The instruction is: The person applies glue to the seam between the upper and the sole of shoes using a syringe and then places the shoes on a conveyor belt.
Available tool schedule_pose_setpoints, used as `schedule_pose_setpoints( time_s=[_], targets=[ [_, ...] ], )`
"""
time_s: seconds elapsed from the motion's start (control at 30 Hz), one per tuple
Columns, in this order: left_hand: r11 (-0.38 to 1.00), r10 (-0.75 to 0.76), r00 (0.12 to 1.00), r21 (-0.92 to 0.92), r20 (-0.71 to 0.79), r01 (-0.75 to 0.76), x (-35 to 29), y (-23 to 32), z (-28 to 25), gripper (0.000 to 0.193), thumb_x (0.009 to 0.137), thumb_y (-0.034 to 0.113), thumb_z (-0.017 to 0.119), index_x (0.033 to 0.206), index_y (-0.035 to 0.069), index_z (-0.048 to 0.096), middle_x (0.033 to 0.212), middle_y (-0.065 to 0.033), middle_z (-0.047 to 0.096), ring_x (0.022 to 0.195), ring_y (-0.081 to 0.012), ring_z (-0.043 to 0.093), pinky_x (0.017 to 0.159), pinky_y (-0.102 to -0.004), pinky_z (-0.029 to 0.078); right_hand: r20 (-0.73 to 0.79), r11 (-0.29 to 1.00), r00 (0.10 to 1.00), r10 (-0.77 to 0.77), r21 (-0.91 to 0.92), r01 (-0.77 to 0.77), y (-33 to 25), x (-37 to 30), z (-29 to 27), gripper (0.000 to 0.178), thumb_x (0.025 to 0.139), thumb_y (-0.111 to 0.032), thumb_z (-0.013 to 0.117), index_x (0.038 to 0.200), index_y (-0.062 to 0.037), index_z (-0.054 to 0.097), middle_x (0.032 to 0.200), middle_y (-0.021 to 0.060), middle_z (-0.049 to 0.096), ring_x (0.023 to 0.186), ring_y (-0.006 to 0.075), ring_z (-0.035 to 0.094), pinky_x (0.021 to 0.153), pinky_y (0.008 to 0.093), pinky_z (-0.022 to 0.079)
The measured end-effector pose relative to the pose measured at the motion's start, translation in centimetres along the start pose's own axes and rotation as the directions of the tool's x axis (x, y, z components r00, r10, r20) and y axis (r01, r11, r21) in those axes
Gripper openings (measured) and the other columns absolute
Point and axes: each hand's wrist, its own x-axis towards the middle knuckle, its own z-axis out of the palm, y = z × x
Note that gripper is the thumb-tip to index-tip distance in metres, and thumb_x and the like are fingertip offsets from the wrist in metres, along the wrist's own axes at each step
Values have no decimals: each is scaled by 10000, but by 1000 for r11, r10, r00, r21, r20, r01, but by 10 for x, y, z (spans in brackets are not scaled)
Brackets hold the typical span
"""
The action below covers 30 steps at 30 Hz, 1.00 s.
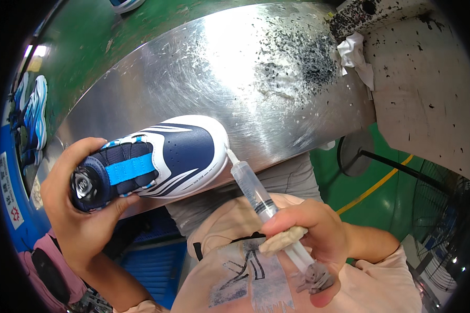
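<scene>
My left hand [83, 214] grips a navy, white and light-blue sneaker [188, 148] around its collar, thumb on the near side and fingers on the far side. The shoe's toe points right, over the near edge of a metal table [156, 78]. In my right hand [318, 229] is a clear plastic syringe [253, 185], its plunger end wrapped in greyish material. A beige lump or wrap sits by my fingers at the barrel's flange. The syringe's white tip meets or nearly meets the sole edge at the toe; whether it touches I cannot tell.
Dark specks and whitish residue cover the table's far right. Crumpled white paper [355, 57] lies beside a stained board [428, 88]. More blue shoes [34, 115] stand at the left above a blue bin [18, 193]. A black fan [433, 193] stands on the green floor at right.
</scene>
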Motion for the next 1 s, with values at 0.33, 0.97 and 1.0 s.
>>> schedule_pose_setpoints(
  time_s=[0.33,0.97,1.0],
  targets=[
    [977,-126,992,-169,32,130,24,0,-13,645,444,131,865,1012,-29,606,882,-81,631,830,-148,613,780,-254,484,205,955,968,-147,-227,193,0,20,-2,903,670,-564,764,1248,56,454,1061,199,608,867,308,642,730,359,524],
    [938,14,861,305,-508,164,-55,36,58,609,597,0,822,1150,-25,567,1082,-153,613,991,-282,604,929,-352,439,-271,937,962,18,-331,-111,-2,37,-81,927,641,-525,783,1329,-45,389,978,19,551,706,59,438,622,193,378],
    [937,13,867,309,-499,164,-55,35,57,616,598,6,827,1154,-23,563,1089,-152,613,991,-285,604,930,-353,439,-258,934,966,21,-340,-111,-1,36,-81,918,637,-517,786,1322,-46,397,979,21,553,696,58,436,613,194,376]
  ],
)
